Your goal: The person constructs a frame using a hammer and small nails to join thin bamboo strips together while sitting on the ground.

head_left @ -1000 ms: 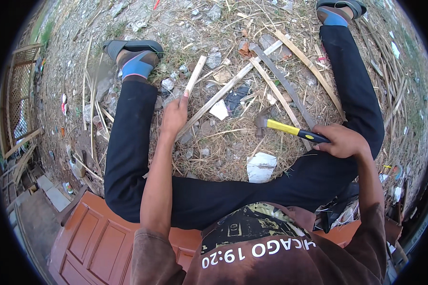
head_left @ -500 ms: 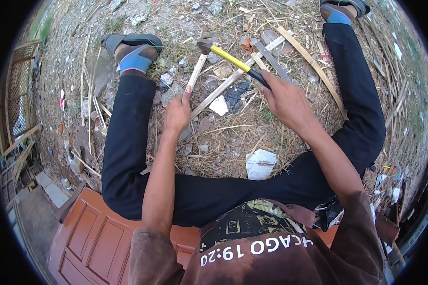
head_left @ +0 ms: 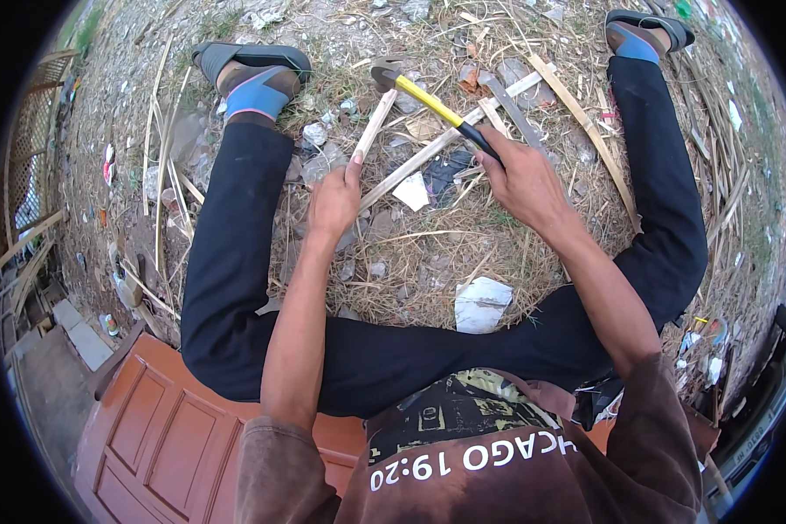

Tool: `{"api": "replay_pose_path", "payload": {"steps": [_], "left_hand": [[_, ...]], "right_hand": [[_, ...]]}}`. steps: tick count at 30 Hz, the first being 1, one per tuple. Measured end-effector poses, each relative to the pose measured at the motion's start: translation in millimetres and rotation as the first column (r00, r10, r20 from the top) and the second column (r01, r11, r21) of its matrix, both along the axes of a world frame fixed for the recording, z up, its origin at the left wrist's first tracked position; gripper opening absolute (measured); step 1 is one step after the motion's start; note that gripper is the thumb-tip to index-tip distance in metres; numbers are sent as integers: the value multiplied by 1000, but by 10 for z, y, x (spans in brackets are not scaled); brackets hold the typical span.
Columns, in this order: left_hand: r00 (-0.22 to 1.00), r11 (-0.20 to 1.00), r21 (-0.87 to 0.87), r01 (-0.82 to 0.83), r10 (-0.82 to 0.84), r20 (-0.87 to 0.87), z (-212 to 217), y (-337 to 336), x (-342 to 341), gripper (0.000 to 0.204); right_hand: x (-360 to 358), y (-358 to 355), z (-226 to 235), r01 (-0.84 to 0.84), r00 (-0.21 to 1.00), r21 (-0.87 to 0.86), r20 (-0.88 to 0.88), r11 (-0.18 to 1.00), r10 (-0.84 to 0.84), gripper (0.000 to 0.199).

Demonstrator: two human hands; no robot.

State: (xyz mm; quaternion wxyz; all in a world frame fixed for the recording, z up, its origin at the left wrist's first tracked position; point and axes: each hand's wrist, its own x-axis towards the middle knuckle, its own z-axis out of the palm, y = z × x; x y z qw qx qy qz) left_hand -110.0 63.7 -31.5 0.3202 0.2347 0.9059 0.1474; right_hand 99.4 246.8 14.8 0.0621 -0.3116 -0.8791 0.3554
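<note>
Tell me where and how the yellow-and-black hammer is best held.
Probably by the hammer's black grip, from the lower right, where the right hand has it. The handle slants down that way, leaving the metal head at the opposite end, near the wooden strip's tip.

A red-brown panelled door is at the near left corner of the ground, a wooden lattice along its left edge. Toward the near edge lies a white slab; farther out, a white scrap beside a dark sheet (crumpled), then reddish brick.
</note>
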Motion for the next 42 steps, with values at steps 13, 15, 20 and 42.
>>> {"api": "replay_pose_path", "payload": {"steps": [13,15,20,42], "left_hand": [[1000,999,-32,1,0,31,-28,0,-12,67],[999,1000,-29,0,1,38,-16,11,-23,67],[999,999,-51,-1,4,45,12,19,-20,67],[997,999,-32,20,-17,80,-64,48,-42,66]], "right_hand": [[23,-36,22,-179,981,245,-31,953,192,33],[39,-17,-63,-182,982,280,-2,943,190,33],[-19,129,-176,-134,986,294,-59,946,158,34],[-130,212,144,84,981,-97,-169,992,-100,33]]}}
